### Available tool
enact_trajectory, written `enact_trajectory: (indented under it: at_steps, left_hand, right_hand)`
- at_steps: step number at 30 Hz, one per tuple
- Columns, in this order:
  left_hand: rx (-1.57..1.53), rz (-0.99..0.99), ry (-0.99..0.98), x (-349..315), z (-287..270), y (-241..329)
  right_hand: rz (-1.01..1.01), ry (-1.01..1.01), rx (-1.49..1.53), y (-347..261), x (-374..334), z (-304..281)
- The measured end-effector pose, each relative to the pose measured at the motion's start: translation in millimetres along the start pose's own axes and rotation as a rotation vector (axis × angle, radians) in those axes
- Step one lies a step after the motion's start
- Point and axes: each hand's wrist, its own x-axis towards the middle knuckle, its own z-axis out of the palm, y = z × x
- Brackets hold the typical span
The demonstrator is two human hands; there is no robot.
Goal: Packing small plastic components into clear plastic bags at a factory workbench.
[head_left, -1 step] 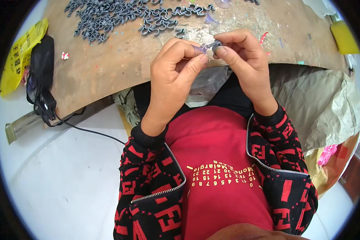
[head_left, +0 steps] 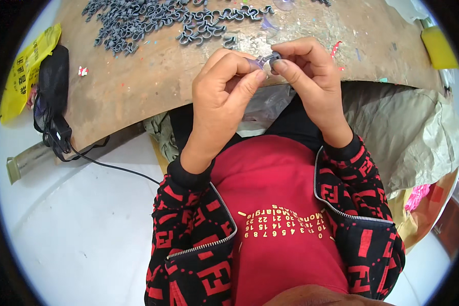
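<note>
Above the near edge of the wooden tabletop [head_left: 153,86], my two hands meet at small plastic parts. My left hand [head_left: 222,86] pinches a clear, purple-tinted suction cup [head_left: 255,63] between thumb and fingers. A grey plastic clip [head_left: 274,56] is pinched between the thumb and forefinger of my right hand [head_left: 311,71]. The clip touches the knob end of the suction cup; whether they are locked together cannot be seen. Beyond my hands lies a heap of loose grey clips [head_left: 137,23]. Another clear suction cup [head_left: 284,4] rests at the far edge of view.
A yellow bag [head_left: 28,71] and a black mesh pouch [head_left: 53,76] with a cable [head_left: 112,166] are at the left. Grey-beige sheeting [head_left: 403,132] hangs below the table at the right. Something yellow [head_left: 440,47] sits at the right edge.
My right hand has shifted very slightly to the left with the grey clip. My left hand and the heap look unchanged.
</note>
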Motion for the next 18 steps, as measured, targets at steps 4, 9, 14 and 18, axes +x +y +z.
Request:
enact_trajectory:
  at_steps: [4, 9, 14, 18]
  left_hand:
    - [0.174, 0.095, 0.009, 1.4, 0.8, -1.9]
    - [0.268, 0.171, 0.035, 2.6, 1.3, -2.6]
    - [0.275, 0.166, 0.037, 3.7, 1.2, -0.6]
    - [0.333, 0.192, 0.053, 4.0, 0.7, -2.5]
  right_hand:
    - [-0.105, -0.012, -0.237, 4.3, 0.2, -2.1]
    - [-0.143, -0.032, -0.307, 4.2, -0.7, -1.5]
    - [-0.132, -0.015, -0.261, 10.0, -0.3, -0.9]
    - [-0.095, -0.011, -0.246, 11.6, 0.4, 2.1]
